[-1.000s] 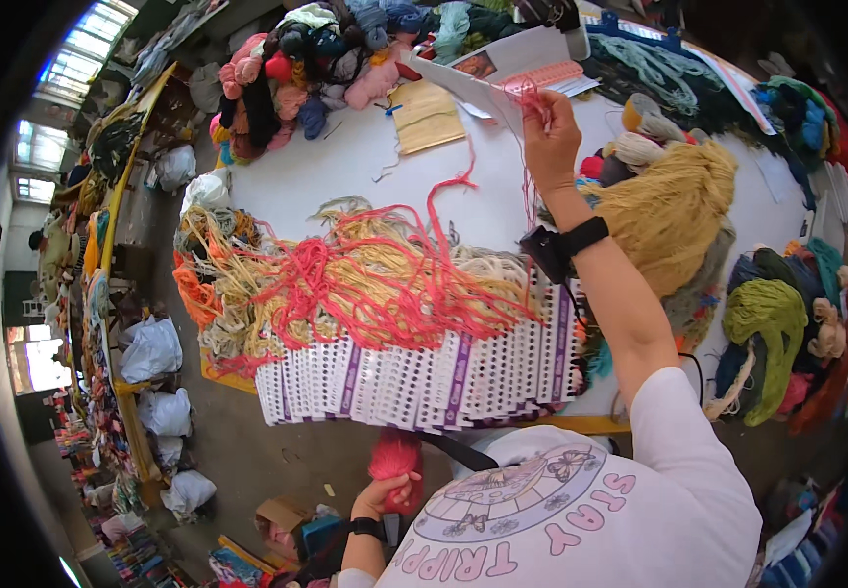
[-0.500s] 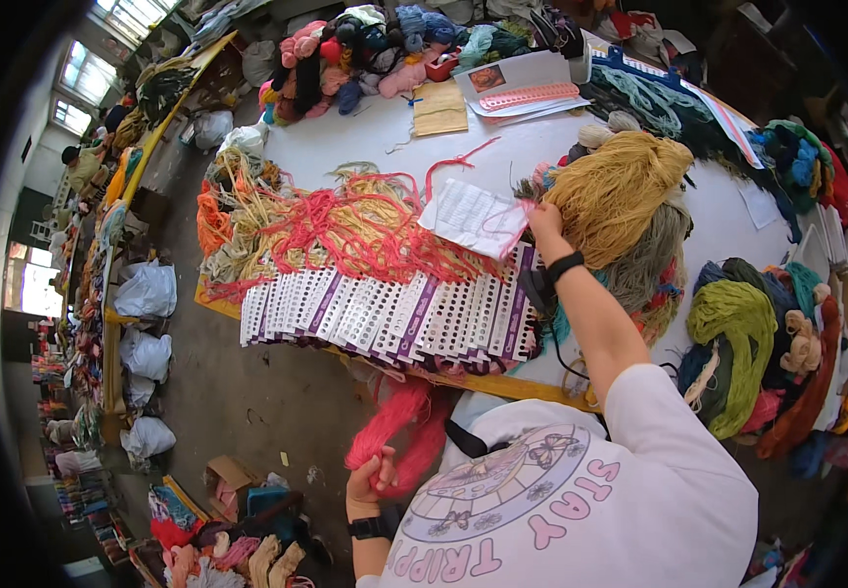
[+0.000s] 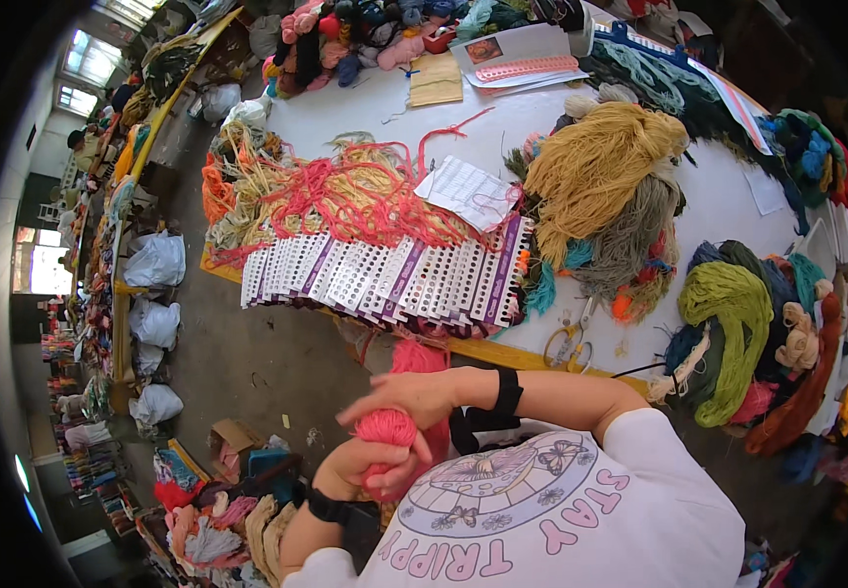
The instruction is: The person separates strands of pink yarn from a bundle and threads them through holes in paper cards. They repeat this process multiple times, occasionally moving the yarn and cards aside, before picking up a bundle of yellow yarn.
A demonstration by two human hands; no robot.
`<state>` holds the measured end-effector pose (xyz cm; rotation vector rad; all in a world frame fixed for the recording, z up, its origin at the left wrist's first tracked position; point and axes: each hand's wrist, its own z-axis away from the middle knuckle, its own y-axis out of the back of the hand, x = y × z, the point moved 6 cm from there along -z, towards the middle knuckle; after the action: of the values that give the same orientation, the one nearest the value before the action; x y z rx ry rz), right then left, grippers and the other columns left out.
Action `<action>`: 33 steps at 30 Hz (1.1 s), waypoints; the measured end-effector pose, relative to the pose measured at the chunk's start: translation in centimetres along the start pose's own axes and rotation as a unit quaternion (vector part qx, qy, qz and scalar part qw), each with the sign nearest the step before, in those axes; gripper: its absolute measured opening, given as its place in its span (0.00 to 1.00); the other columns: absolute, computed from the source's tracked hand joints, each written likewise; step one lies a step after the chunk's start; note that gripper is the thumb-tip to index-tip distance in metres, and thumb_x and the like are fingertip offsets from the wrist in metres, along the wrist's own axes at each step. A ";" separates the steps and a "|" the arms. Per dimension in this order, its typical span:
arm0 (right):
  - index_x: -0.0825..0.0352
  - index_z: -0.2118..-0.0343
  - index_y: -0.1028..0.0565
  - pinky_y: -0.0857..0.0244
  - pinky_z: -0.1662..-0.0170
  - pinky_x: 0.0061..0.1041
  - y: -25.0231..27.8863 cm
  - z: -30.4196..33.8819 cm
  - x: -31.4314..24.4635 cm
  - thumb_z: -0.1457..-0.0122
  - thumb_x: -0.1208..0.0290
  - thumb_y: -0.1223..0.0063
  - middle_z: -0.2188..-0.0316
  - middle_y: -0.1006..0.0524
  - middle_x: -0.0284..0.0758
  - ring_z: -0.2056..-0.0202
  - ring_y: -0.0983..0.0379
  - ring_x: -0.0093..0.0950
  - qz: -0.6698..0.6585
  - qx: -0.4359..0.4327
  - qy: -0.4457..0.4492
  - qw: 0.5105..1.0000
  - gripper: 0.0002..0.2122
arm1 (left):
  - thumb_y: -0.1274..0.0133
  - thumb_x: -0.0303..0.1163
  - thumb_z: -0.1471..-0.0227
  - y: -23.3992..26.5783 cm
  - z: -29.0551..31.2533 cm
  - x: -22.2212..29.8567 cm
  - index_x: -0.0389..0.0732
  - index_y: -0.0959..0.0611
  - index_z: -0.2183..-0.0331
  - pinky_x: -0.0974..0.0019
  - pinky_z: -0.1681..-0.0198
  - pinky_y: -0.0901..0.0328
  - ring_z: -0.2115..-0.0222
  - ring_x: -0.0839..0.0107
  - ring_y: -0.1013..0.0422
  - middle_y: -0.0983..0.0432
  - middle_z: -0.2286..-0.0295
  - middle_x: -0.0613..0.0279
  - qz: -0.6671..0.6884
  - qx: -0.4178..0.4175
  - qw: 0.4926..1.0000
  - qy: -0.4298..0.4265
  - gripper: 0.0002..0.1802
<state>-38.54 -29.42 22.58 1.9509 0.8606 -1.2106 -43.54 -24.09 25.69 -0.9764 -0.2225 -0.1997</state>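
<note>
Close in front of my body, below the table edge, my left hand [image 3: 365, 465] is wrapped round a bright pink skein of yarn [image 3: 386, 427]. More of that pink yarn hangs behind my right wrist. Across the top of the skein lies my right hand [image 3: 406, 396], its fingers stretched toward the left and slightly blurred. On the table, a creased white sheet of paper [image 3: 465, 192] rests over loose pink and cream strands [image 3: 345, 196]. A row of white and purple punched cards [image 3: 375, 277] lines the near table edge.
Yellow-handled scissors [image 3: 569, 343] lie at the near table edge. Mustard yarn [image 3: 605, 167] is heaped to the right, with a lime-green skein [image 3: 732, 333] beyond it. White bags [image 3: 154, 260] stand on the floor at left. Colourful yarn bundles [image 3: 213, 539] sit low at left.
My right hand has left the paper and come down to the pink skein. My left hand has lifted the skein slightly and turned it. The scissors have come into sight.
</note>
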 end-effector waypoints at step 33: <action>0.66 0.52 0.37 0.40 0.80 0.15 1.3 -5.0 8.7 0.58 0.74 0.42 0.80 0.29 0.29 0.83 0.34 0.17 -0.366 0.123 -0.200 0.900 0.27 | 0.59 0.47 0.50 10.8 15.1 15.0 0.38 0.24 0.78 0.70 0.86 0.40 0.89 0.73 0.34 0.30 0.89 0.68 -0.253 -0.295 0.904 -0.178 0.21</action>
<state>-32.10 -24.47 16.50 1.4761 1.3139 -2.1554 -27.71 -6.60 29.38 -1.5473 -0.7896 -0.5903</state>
